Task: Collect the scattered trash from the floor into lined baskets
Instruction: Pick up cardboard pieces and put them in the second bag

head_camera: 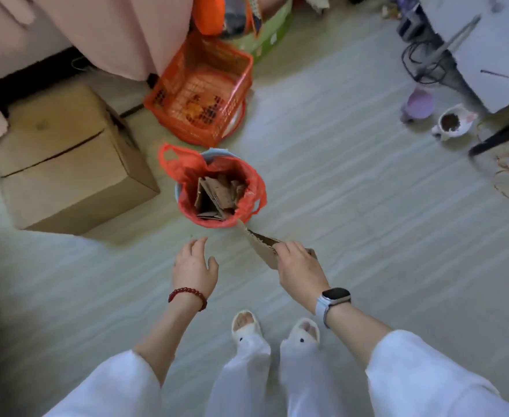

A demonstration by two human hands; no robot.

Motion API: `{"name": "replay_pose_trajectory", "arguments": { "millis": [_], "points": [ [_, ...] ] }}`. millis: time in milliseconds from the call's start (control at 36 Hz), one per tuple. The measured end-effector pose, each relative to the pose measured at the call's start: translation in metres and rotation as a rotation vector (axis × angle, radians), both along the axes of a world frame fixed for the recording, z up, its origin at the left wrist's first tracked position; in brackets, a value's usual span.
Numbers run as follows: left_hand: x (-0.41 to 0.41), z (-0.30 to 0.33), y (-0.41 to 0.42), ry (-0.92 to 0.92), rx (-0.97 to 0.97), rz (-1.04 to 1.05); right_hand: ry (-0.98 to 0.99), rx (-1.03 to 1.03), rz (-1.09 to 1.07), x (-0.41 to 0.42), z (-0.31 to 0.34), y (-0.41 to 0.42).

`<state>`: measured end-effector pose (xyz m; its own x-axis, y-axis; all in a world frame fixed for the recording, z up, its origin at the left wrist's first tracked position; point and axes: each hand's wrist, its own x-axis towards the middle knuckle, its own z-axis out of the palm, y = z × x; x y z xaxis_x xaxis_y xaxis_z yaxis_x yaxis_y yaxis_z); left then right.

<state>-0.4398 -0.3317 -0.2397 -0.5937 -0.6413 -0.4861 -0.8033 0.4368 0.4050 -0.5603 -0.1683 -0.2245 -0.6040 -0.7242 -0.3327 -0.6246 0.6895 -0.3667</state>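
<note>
cardboard box (66, 164), orange crate (205, 88) flank lined basket (217, 188); crate contents blurred.

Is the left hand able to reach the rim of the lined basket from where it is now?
Probably yes. The left hand is open, holds nothing, and only bare floor lies between it and the lined basket.

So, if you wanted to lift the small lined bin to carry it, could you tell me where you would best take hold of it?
By the red bag's two loop handles, from above: one sticks out at the far-left rim, the other at the near-right, clear of the cardboard scraps inside. The left hand is open; the right hand holds a cardboard piece.
</note>
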Motion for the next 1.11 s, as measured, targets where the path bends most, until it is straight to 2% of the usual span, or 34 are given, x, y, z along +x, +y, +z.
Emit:
{"name": "replay_pose_trajectory", "arguments": {
  "millis": [250,417,583,750,917,1000,1056,1111],
  "points": [
    [-0.043,-0.042,-0.093,-0.109,-0.021,0.057,-0.208,-0.052,-0.048,-0.086,-0.047,-0.147],
    [-0.085,-0.124,-0.144,-0.184,0.003,0.057,-0.171,0.052,0.022,-0.137,-0.141,-0.221],
    [-0.105,-0.188,-0.179,-0.206,-0.027,0.102,-0.117,0.109,0.149,-0.13,-0.234,-0.25],
    [-0.118,-0.237,-0.213,-0.117,-0.181,-0.111,-0.215,0.257,0.189,-0.115,-0.279,-0.269],
    [-0.134,-0.261,-0.243,-0.136,-0.376,-0.3,-0.124,0.311,0.25,-0.127,-0.315,-0.277],
    [-0.143,-0.268,-0.251,-0.151,-0.374,-0.327,-0.011,0.233,0.318,-0.13,-0.312,-0.275],
    [-0.148,-0.271,-0.253,-0.168,-0.351,-0.321,0.069,0.074,0.259,-0.131,-0.303,-0.267],
    [-0.152,-0.272,-0.255,-0.165,-0.326,-0.309,0.062,-0.015,0.181,-0.132,-0.29,-0.255]
  ]
}}
